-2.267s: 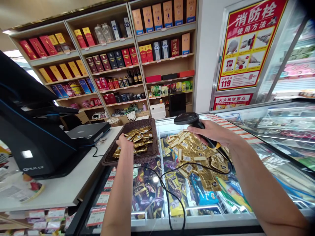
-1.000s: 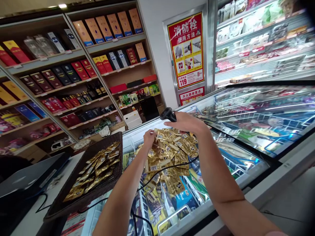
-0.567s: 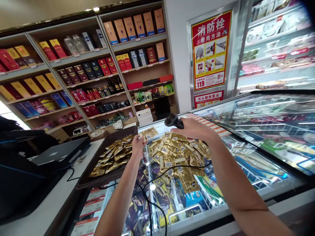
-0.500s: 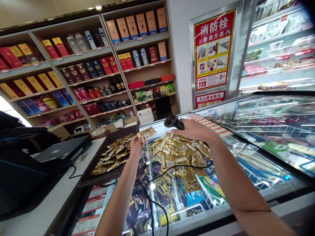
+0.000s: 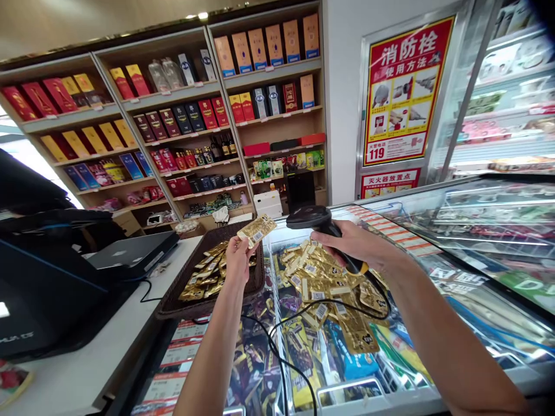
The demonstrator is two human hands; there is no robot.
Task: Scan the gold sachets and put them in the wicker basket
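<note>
My left hand (image 5: 238, 259) pinches one gold foil packet (image 5: 256, 230), its barcode facing up, above the right rim of a brown woven basket (image 5: 171, 303). More gold packets (image 5: 203, 274) lie heaped in that basket. Wrapped round the handle of a black barcode scanner (image 5: 309, 217), my right hand (image 5: 358, 245) holds it over a second pile of gold packets (image 5: 332, 289) on the freezer's glass top. The scanner's head points left, towards the packet but apart from it. Its black cable (image 5: 281, 323) loops across the glass.
Chest freezers (image 5: 477, 231) with bagged goods under glass stretch to the right. A white counter (image 5: 108, 341) carries dark equipment (image 5: 130, 254) on the left. Shelves of boxes (image 5: 186, 121) and a red fire-hydrant poster (image 5: 407, 92) stand behind.
My view has turned left. The scanner has tilted to show more of its handle, and the packet in my left hand is raised and turned with its barcode plainer.
</note>
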